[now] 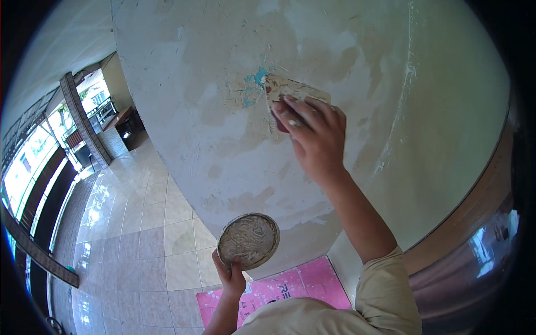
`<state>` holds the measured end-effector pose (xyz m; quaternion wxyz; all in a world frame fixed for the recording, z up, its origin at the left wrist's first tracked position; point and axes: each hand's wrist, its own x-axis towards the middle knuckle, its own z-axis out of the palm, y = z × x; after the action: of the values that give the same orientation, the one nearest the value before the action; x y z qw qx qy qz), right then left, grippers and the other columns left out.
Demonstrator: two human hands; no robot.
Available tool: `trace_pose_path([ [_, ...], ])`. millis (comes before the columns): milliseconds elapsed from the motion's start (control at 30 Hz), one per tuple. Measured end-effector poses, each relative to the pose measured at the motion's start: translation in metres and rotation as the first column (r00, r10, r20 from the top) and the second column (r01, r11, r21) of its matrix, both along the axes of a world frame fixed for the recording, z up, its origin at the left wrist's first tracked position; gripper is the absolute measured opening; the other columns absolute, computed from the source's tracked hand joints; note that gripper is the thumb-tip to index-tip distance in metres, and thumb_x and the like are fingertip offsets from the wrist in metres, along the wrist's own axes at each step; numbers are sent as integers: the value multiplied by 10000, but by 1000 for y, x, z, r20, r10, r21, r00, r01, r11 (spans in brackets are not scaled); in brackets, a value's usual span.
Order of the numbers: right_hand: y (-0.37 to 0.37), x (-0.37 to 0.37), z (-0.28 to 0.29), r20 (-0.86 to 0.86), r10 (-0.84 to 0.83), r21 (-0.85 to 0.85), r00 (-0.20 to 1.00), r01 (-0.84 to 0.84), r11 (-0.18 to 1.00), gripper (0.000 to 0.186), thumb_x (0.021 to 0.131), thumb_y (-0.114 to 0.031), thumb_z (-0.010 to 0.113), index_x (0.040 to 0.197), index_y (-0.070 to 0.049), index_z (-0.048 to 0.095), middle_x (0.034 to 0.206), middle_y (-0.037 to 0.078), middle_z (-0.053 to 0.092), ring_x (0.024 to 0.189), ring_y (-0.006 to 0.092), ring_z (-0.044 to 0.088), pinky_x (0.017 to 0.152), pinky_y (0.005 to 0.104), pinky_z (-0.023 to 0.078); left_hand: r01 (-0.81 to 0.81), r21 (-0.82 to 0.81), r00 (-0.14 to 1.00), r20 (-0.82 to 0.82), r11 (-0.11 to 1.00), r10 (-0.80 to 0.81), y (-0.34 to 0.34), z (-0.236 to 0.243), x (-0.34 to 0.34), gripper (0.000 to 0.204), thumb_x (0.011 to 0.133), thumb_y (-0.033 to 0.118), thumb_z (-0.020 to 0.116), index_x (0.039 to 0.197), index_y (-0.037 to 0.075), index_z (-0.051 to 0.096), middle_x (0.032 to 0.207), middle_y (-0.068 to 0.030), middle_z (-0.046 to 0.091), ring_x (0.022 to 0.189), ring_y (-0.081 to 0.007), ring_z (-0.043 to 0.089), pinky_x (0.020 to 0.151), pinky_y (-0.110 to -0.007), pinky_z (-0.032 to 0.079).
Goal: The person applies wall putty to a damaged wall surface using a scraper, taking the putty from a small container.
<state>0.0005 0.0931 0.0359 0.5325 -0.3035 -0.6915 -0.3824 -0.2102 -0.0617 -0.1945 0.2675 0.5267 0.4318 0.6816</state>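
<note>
My right hand [318,134] is closed on a putty knife [293,89] with a wide, putty-smeared blade, pressed against the wall [223,139]. The blade's left edge lies beside a small blue patch [258,77] where paint shows through. Some white putty sticks to my fingers. Lower down, my left hand [230,272] grips a round, shallow lid-like dish [249,241] by its near rim, thumb on the inside. Greyish putty coats the dish's inner face. The dish is held tilted, just in front of the wall's lower part.
A pink printed sheet [301,285] lies on the floor at the wall's foot. Glossy tiles [134,251] spread to the left, toward a patterned pillar [84,120] and a railing. Right of the wall corner are a wooden edge [463,223] and a shiny brown surface [469,285].
</note>
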Motion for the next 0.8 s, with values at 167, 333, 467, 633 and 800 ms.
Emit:
trace_pose_path([
  [167,23,-13,-15,92,-195,-38,976,200,979,315,802,-167,661,1107,-245,664,1202,-54,590,1137,188,488,921,452,341,25,-23,1000,18,999,-24,-1,-6,-8,432,912,20,455,1317,-6,307,1181,-133,500,1093,-191,478,959,-319,375],
  [333,18,-10,-12,118,-210,-86,971,221,972,305,809,-173,646,1103,-250,668,1213,-59,583,1124,190,490,927,459,322,53,-28,997,52,998,-51,2,-1,-13,417,908,21,461,1299,-9,319,1161,-123,508,1075,-180,482,948,-312,380],
  [467,15,-2,0,140,-218,2,966,220,976,318,802,-164,642,1102,-264,673,1194,-69,588,1091,184,498,923,451,313,87,-31,995,54,996,-86,-1,4,-12,401,906,25,468,1281,-8,330,1149,-115,512,1061,-168,481,937,-312,385],
  [633,-4,16,24,32,-125,25,992,124,992,444,782,-63,628,1171,-277,649,1135,-63,596,1031,169,528,895,368,341,101,-19,991,86,995,-99,-3,-1,-14,400,904,26,473,1278,-4,333,1146,-112,512,1056,-161,479,931,-311,390],
  [800,0,-3,11,2,-32,-66,999,32,997,465,773,-59,635,1187,-270,635,1161,-50,593,1062,180,524,902,392,359,104,-51,986,140,993,-96,-5,3,-10,450,840,44,502,1273,8,385,1136,-95,505,1061,-174,454,947,-321,364],
])
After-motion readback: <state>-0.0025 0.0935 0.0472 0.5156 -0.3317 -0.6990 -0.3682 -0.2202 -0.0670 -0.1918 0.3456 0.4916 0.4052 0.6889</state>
